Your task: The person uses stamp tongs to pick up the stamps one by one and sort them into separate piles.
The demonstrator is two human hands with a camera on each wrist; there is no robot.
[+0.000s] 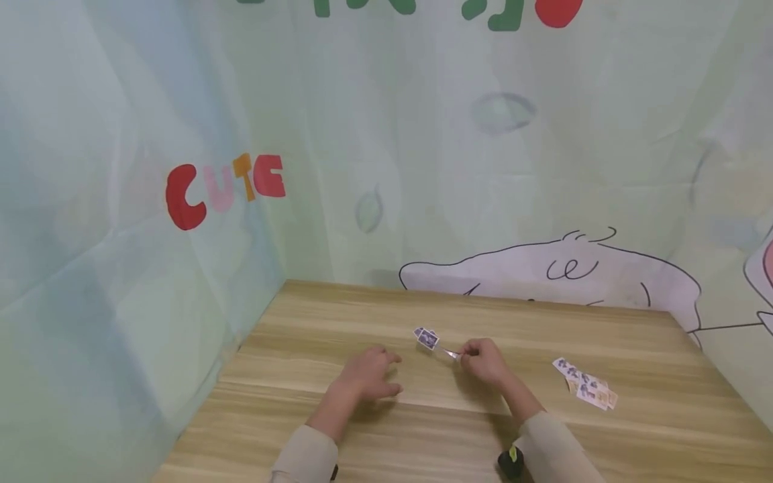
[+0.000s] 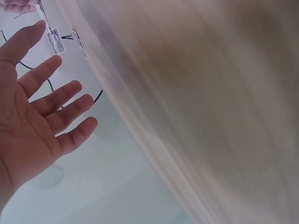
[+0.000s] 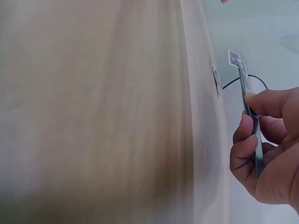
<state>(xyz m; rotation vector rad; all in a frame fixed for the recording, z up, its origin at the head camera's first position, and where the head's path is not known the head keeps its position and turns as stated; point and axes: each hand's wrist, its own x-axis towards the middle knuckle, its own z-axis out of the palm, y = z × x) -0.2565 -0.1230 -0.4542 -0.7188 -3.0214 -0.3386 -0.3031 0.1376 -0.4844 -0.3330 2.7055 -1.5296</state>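
Note:
My right hand point(image 1: 485, 363) pinches a pair of metal tweezers point(image 3: 256, 140) between thumb and fingers. At the tweezers' tips is a small white-bordered stamp point(image 1: 428, 339) with a dark purple-grey picture, raised above the table in the right wrist view. Another stamp point(image 3: 216, 81) lies flat on the tabletop, partly hidden behind the raised one in the head view. My left hand point(image 1: 370, 374) hovers left of the stamps, fingers spread, holding nothing; its palm and the raised stamp point(image 2: 56, 41) show in the left wrist view.
Several purple and orange printed stamps point(image 1: 584, 384) lie overlapping on the wooden table point(image 1: 435, 429), right of my right hand. Printed curtains point(image 1: 386, 154) stand along the table's back and left edges. A black device point(image 1: 511, 463) sits at my right wrist.

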